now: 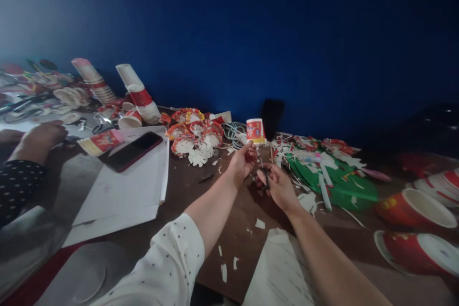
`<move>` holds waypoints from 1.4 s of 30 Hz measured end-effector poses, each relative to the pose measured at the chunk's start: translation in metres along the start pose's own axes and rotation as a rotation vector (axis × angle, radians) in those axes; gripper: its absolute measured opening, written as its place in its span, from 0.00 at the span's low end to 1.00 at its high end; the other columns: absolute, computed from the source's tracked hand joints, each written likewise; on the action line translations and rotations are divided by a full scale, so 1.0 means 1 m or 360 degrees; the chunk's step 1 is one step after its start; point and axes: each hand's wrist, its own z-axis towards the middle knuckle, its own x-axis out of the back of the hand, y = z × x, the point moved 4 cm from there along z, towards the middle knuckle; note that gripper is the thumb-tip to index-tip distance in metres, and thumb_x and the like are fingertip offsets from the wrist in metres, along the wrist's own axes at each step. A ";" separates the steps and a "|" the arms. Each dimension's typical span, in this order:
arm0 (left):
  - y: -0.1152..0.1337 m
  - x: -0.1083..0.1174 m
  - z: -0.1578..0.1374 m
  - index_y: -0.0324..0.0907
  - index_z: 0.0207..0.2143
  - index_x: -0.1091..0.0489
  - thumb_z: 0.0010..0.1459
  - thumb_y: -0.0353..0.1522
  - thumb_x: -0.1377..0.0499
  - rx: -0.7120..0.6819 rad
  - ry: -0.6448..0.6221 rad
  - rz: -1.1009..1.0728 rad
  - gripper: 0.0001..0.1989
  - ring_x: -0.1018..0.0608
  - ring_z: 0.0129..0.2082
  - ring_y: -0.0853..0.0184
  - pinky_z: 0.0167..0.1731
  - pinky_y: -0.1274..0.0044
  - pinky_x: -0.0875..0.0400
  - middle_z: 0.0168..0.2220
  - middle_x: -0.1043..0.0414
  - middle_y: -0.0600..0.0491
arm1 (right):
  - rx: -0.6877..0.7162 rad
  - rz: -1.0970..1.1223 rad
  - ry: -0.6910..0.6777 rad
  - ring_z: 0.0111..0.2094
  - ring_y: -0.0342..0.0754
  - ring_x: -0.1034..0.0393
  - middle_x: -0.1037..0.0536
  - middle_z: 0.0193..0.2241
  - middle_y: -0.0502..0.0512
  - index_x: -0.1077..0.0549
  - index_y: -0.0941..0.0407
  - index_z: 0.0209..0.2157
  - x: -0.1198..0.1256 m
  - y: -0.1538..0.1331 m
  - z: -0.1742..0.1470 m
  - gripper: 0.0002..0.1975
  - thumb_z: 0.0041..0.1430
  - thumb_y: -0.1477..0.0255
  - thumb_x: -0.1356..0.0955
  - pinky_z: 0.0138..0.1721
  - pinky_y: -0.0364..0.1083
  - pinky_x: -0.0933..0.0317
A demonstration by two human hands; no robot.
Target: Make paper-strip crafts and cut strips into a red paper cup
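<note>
My left hand (pixel 244 161) pinches the lower edge of a cut piece of paper cup (pixel 254 131), red and white with a yellow band. Just to its right, my right hand (pixel 278 185) grips a pair of scissors (pixel 266 178) by the dark handles. The blades point up, close to the cup piece; whether they touch it I cannot tell. White paper scraps (pixel 260 224) are strewn over the brown table (pixel 215 248) below my hands.
Cut cup flowers (pixel 195 136) lie in a heap left of my hands. A green disc (pixel 344 191) with markers (pixel 324 193) is at right, near paper cups (pixel 426 208). A phone (pixel 134 151) rests on white sheets (pixel 122 196). Another person's hand (pixel 43 138) is at far left.
</note>
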 end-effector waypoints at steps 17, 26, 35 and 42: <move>-0.016 0.001 -0.003 0.33 0.31 0.34 0.59 0.26 0.43 0.0161 -0.0063 0.0138 0.04 0.33 0.17 0.83 0.14 0.92 0.40 0.26 0.34 0.54 | 0.0231 0.0047 0.0158 0.22 0.44 0.35 0.28 0.21 0.46 0.29 0.52 0.39 0.007 -0.001 0.005 0.19 0.46 0.59 0.27 0.23 0.43 0.42; -0.019 0.003 -0.002 0.32 0.29 0.34 0.57 0.29 0.40 0.0209 -0.0124 0.0263 0.08 0.37 0.15 0.84 0.11 0.91 0.45 0.24 0.36 0.55 | 0.0234 0.0064 0.0191 0.23 0.43 0.35 0.28 0.22 0.47 0.29 0.53 0.39 0.008 -0.002 0.005 0.19 0.46 0.59 0.26 0.23 0.42 0.41; -0.018 0.002 -0.003 0.32 0.29 0.34 0.57 0.28 0.40 0.0201 -0.0093 0.0276 0.07 0.36 0.15 0.84 0.11 0.91 0.45 0.24 0.35 0.55 | 0.0267 0.0021 0.0212 0.22 0.43 0.36 0.27 0.23 0.47 0.29 0.53 0.39 0.010 0.000 0.006 0.20 0.46 0.58 0.27 0.22 0.42 0.42; -0.017 0.004 -0.001 0.32 0.30 0.34 0.57 0.28 0.41 0.0183 -0.0077 0.0268 0.06 0.36 0.15 0.83 0.11 0.91 0.45 0.24 0.35 0.55 | 0.0255 -0.0005 0.0204 0.22 0.43 0.36 0.29 0.22 0.46 0.29 0.53 0.39 0.009 -0.001 0.006 0.19 0.47 0.59 0.27 0.22 0.42 0.42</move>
